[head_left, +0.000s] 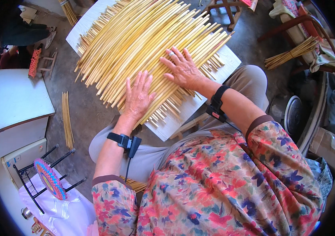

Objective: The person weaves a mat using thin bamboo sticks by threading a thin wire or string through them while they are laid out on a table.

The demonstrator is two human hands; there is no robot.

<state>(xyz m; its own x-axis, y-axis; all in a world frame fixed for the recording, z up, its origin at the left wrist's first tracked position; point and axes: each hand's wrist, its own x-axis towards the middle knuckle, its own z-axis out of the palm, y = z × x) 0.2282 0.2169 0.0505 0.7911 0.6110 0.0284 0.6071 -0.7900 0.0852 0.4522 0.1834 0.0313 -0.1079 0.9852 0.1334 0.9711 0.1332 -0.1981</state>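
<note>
A broad layer of yellow-tan reed sticks [136,47] lies side by side over a white board [230,61], with more sticks crossing underneath. My left hand [138,95] rests flat on the near left part of the layer, fingers stretched out and pointing away from me. Farther to the right, my right hand [184,70] lies on the sticks with its fingers spread; a ring shows on one finger. Both palms face down, and neither hand grips a stick. Each wrist wears a black strap with a small device.
A stick bundle [67,120] lies on the floor at left, near a white cabinet [18,98] and a black-legged stool with a woven seat [50,179]. At right are a chair [321,23], another stick bundle [293,53] and a round metal pot [291,112]. Someone's foot [50,37] shows at upper left.
</note>
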